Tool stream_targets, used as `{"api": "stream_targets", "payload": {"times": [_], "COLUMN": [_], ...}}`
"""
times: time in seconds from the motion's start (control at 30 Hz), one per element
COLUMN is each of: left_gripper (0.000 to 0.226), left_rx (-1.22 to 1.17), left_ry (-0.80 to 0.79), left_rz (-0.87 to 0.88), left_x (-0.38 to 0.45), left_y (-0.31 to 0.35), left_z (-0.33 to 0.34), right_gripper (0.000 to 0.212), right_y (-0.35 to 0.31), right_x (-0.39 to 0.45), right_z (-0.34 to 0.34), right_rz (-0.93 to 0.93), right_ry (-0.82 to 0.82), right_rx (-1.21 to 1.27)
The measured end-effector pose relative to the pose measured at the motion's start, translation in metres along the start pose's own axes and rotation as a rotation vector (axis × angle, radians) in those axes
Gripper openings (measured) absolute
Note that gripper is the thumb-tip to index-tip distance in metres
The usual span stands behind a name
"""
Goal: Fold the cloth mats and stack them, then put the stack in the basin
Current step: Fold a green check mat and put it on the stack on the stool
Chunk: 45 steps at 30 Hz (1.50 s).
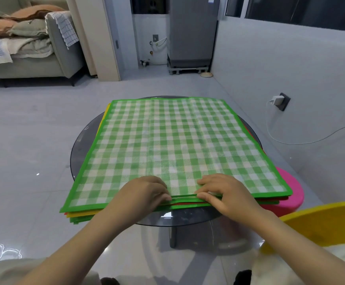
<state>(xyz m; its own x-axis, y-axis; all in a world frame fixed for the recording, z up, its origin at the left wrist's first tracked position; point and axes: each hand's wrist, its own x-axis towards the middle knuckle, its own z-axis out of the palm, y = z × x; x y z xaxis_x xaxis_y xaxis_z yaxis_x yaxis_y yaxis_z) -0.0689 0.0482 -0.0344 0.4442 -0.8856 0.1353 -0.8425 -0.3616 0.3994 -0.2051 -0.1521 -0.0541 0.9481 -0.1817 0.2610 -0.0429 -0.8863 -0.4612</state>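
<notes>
The left hand (144, 192) pinches the near edge of the top green checked mat (167, 145) with curled fingers. The right hand (218, 192) pinches it too. The mats lie piled on the round glass surface (81, 145). A yellow basin (321, 225) sits right.

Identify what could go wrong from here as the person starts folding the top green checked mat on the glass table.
1. Both the left hand and right hand pinch only the near edge of the green checked mat; lifting may drag the unfolded mats beneath askew.
2. The pile overhangs the round glass table, so it might slide off.
3. The pink basin sits partly under that overhang, awkward to reach.
</notes>
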Motion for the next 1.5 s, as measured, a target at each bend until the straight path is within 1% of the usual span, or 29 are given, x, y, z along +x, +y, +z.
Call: {"api": "stream_targets", "payload": {"times": [0.13, 0.33, 0.47, 0.57, 0.7, 0.8, 0.9, 1.07, 1.2, 1.27, 1.37, 1.5], "left_gripper": [0.023, 0.021, 0.018, 0.017, 0.017, 0.016, 0.017, 0.014, 0.010, 0.008, 0.010, 0.015], "left_rx": [0.071, 0.142, 0.147, 0.117, 0.135, 0.179, 0.194, 0.171, 0.181, 0.170, 0.159, 0.128], "left_ry": [-0.045, 0.075, 0.120, 0.099, 0.091, 0.165, 0.276, 0.409, 0.507, 0.510, 0.446, 0.408], "left_rz": [-0.070, -0.175, -0.175, -0.171, -0.153, -0.147, -0.164, -0.124, -0.128, -0.139, -0.193, -0.254], "left_x": [0.006, 0.018, 0.024, 0.025, 0.027, 0.041, 0.064, 0.106, 0.132, 0.142, 0.151, 0.159], "left_y": [0.000, 0.008, 0.017, 0.024, 0.029, 0.026, 0.015, -0.024, -0.050, -0.064, -0.079, -0.086], "left_z": [-0.008, -0.036, -0.058, -0.078, -0.105, -0.113, -0.110, -0.086, -0.064, -0.051, -0.032, -0.017], "right_gripper": [0.030, 0.025, 0.026, 0.025, 0.023, 0.021, 0.018, 0.017, 0.018, 0.017, 0.017, 0.016], "right_y": [-0.006, -0.020, -0.032, -0.041, -0.052, -0.052, -0.041, -0.005, 0.020, 0.029, 0.039, 0.048], "right_x": [0.006, 0.022, 0.030, 0.035, 0.043, 0.059, 0.083, 0.129, 0.159, 0.169, 0.178, 0.187], "right_z": [-0.005, -0.023, -0.046, -0.069, -0.093, -0.098, -0.095, -0.073, -0.047, -0.034, -0.015, 0.002], "right_rz": [0.033, 0.116, 0.123, 0.106, 0.081, 0.060, 0.056, 0.012, 0.062, 0.093, 0.138, 0.180], "right_ry": [0.004, 0.100, 0.125, 0.099, 0.093, 0.131, 0.175, 0.257, 0.285, 0.282, 0.224, 0.152], "right_rx": [-0.061, -0.131, -0.196, -0.260, -0.297, -0.308, -0.315, -0.309, -0.305, -0.302, -0.310, -0.283]}}
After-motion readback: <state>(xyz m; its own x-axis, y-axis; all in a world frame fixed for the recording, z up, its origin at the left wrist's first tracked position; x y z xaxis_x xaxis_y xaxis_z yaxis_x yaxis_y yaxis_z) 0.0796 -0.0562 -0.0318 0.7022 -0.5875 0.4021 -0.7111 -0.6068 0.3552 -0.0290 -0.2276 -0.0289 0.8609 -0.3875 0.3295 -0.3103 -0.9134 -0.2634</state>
